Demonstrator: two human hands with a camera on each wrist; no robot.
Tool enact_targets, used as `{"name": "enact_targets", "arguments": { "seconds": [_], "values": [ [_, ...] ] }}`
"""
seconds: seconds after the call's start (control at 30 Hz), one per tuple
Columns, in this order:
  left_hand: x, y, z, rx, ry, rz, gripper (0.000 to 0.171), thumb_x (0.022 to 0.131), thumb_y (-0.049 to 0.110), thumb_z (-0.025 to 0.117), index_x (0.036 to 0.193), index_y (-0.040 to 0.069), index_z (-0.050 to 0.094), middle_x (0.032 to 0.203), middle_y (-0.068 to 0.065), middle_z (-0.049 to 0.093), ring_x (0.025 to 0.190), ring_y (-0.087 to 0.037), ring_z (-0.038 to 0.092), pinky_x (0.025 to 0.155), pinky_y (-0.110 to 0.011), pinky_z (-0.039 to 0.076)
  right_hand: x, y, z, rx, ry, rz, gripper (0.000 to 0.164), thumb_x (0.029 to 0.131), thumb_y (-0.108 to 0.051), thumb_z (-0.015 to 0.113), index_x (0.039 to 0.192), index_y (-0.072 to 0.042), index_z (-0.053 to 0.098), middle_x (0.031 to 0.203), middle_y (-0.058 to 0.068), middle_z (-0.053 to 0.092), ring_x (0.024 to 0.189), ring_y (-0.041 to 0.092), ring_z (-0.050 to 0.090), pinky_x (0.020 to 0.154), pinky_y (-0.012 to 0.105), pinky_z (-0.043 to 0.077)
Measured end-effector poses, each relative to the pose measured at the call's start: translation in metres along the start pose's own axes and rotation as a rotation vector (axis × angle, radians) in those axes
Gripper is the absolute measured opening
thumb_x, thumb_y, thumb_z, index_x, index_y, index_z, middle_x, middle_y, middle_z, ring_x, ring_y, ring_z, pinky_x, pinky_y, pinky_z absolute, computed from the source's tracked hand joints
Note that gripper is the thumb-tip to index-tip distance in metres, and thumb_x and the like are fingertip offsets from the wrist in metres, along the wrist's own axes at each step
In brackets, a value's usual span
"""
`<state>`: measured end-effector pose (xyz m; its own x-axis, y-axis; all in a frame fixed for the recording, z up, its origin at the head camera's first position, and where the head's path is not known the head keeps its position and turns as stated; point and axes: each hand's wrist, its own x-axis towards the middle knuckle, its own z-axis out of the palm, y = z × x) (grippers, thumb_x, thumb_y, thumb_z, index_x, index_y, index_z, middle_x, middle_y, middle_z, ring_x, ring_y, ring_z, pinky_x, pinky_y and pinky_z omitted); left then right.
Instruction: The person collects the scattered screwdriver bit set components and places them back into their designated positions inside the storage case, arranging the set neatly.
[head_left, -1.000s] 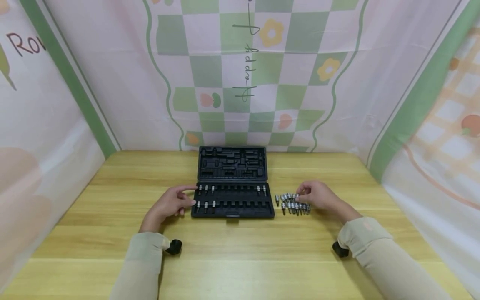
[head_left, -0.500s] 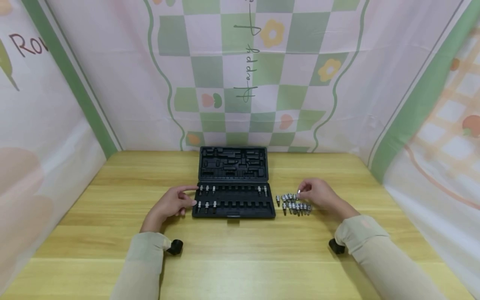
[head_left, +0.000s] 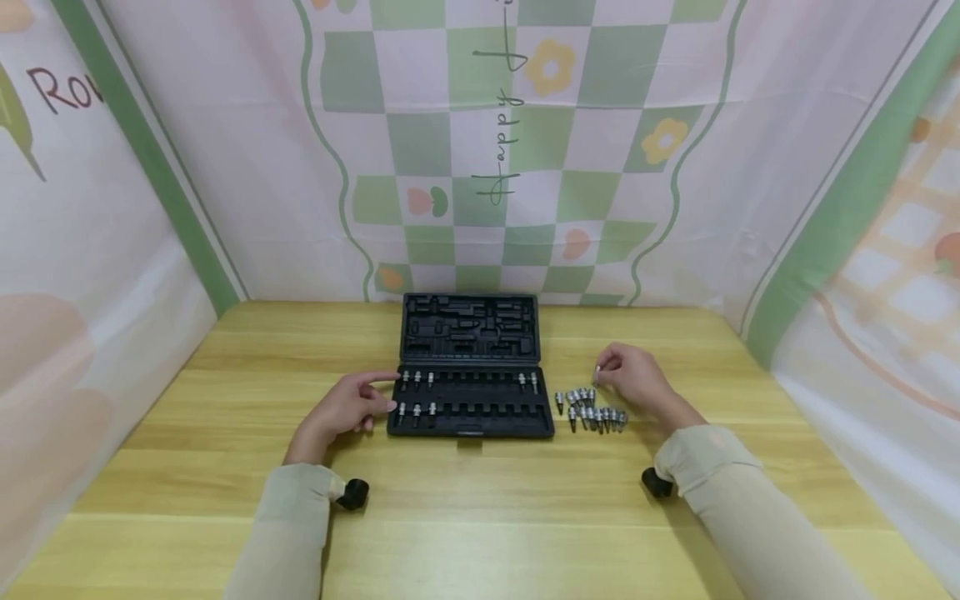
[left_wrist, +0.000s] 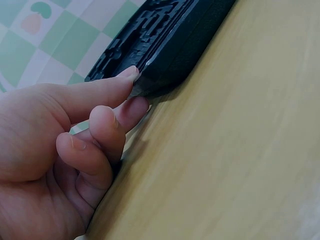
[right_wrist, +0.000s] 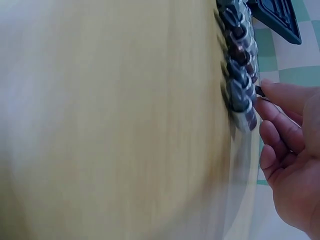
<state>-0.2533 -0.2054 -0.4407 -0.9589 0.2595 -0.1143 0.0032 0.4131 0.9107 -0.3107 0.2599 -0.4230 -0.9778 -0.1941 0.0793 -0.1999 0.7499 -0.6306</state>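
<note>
A black case point(head_left: 471, 400) lies unfolded on the table, its moulded lid point(head_left: 470, 327) tilted up at the back. Along its left edge, my left hand point(head_left: 347, 406) holds the rim between thumb and index finger, the other fingers curled in. Bit sockets point(head_left: 417, 410) with silver bodies and dark tips fill slots at the left, and two point(head_left: 528, 382) sit at upper right. Right of the case, my right hand point(head_left: 633, 375) pinches a small bit socket point(head_left: 597, 374), mostly hidden by the fingers; its dark end point(right_wrist: 260, 91) pokes out in the right wrist view.
Several loose bit sockets point(head_left: 596, 418) lie in two rough rows on the wooden table point(head_left: 480, 517), between the case and my right hand. A patterned cloth point(head_left: 480, 150) hangs behind the table and along both sides.
My right hand has lifted off the loose bit sockets and moved slightly back with one between its fingertips. The left hand keeps its place at the case; the head view has shifted slightly.
</note>
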Motion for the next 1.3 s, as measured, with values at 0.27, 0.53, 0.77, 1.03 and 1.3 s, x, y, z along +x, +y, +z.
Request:
{"name": "enact_targets", "arguments": {
  "seconds": [0.27, 0.53, 0.77, 1.03, 1.3],
  "values": [
    [0.001, -0.001, 0.0, 0.0, 0.002, -0.006, 0.052, 0.092, 0.008, 0.067, 0.142, 0.013, 0.052, 0.086, -0.011, 0.065, 0.048, -0.016, 0.053, 0.041, -0.025, 0.039, 0.011, -0.008, 0.01, 0.06, 0.064, 0.035, 0.012, 0.088, -0.007, 0.071, 0.096, -0.002, 0.064, 0.091, 0.01, 0.066, 0.085, 0.026, 0.062, 0.077, 0.041, 0.05],
    [0.001, -0.003, 0.0, -0.003, 0.003, -0.013, 0.052, 0.092, 0.008, 0.067, 0.142, 0.014, 0.051, 0.087, -0.011, 0.065, 0.048, -0.016, 0.053, 0.041, -0.025, 0.039, 0.018, -0.024, 0.021, 0.11, 0.079, 0.055, 0.012, 0.089, -0.01, 0.071, 0.097, -0.003, 0.066, 0.091, 0.01, 0.066, 0.084, 0.026, 0.062, 0.071, 0.037, 0.051],
    [0.002, -0.002, 0.001, 0.003, 0.007, -0.009, 0.052, 0.092, 0.008, 0.067, 0.141, 0.014, 0.052, 0.086, -0.011, 0.066, 0.047, -0.016, 0.053, 0.041, -0.025, 0.038, 0.02, -0.037, 0.028, 0.184, 0.083, 0.044, 0.012, 0.089, -0.008, 0.07, 0.098, -0.001, 0.067, 0.09, 0.011, 0.067, 0.082, 0.026, 0.062, 0.066, 0.034, 0.05],
    [0.001, 0.0, 0.0, -0.007, 0.005, -0.015, 0.052, 0.092, 0.007, 0.067, 0.141, 0.013, 0.052, 0.086, -0.012, 0.065, 0.047, -0.016, 0.052, 0.041, -0.025, 0.037, 0.024, -0.051, 0.037, 0.216, 0.09, 0.044, 0.013, 0.087, -0.008, 0.073, 0.097, -0.001, 0.069, 0.09, 0.009, 0.07, 0.084, 0.025, 0.063, 0.066, 0.033, 0.05],
    [0.0, 0.0, 0.0, -0.01, -0.007, 0.006, 0.052, 0.093, 0.007, 0.066, 0.142, 0.009, 0.05, 0.085, -0.012, 0.065, 0.047, -0.016, 0.053, 0.041, -0.025, 0.038, 0.026, -0.06, 0.047, 0.206, 0.055, 0.017, 0.013, 0.086, -0.009, 0.074, 0.095, 0.0, 0.071, 0.086, 0.008, 0.069, 0.078, 0.021, 0.063, 0.067, 0.032, 0.051]
  ]
}}
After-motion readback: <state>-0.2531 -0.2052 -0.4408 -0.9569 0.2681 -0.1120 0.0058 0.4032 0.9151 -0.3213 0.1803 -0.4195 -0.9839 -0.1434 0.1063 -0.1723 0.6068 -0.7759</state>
